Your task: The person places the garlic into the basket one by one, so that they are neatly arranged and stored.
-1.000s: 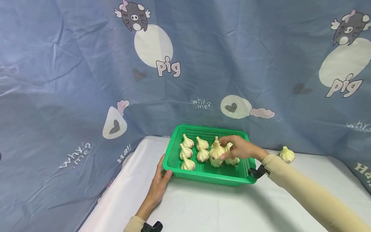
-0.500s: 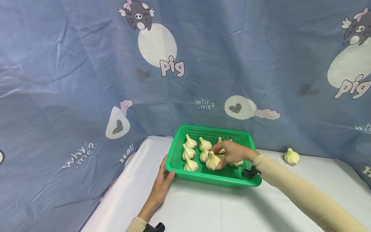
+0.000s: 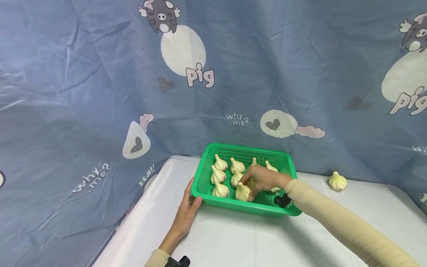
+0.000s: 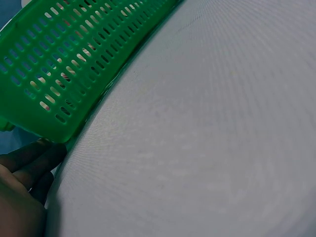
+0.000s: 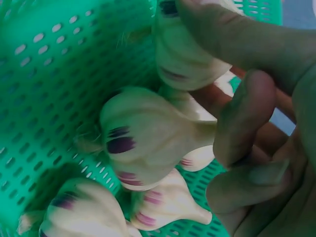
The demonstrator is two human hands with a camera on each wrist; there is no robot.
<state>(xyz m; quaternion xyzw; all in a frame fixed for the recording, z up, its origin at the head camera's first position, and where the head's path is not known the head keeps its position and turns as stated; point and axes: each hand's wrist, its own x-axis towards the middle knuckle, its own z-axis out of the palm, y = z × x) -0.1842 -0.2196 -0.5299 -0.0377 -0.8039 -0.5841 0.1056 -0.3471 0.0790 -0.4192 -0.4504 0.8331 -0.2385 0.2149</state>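
My right hand (image 3: 261, 180) pinches a pale garlic bulb (image 3: 242, 192) between thumb and fingers, low inside the green plastic basket (image 3: 240, 203), near its front wall. Up close in the right wrist view, that held garlic bulb (image 5: 180, 57) shows purple streaks, and another bulb (image 5: 148, 136) lies beneath the hand. At the basket's front left corner is my left hand (image 3: 186, 213), thumb by the front rim and fingers along the left side. The left wrist view has straight fingers (image 4: 42, 158) touching the bottom corner of the slotted basket wall (image 4: 29, 101).
Several garlic bulbs stand in the basket, with a row of three (image 3: 218, 175) along its left side. Some on the right are partly hidden by my right hand. One loose bulb (image 3: 337, 181) lies on the white table cloth (image 3: 233, 241), before a blue printed curtain (image 3: 200, 111).
The right hand has lowered the garlic bulb forward and left, from above the other bulbs to near the basket's front wall. The left hand stays at the corner; the view has shifted slightly.
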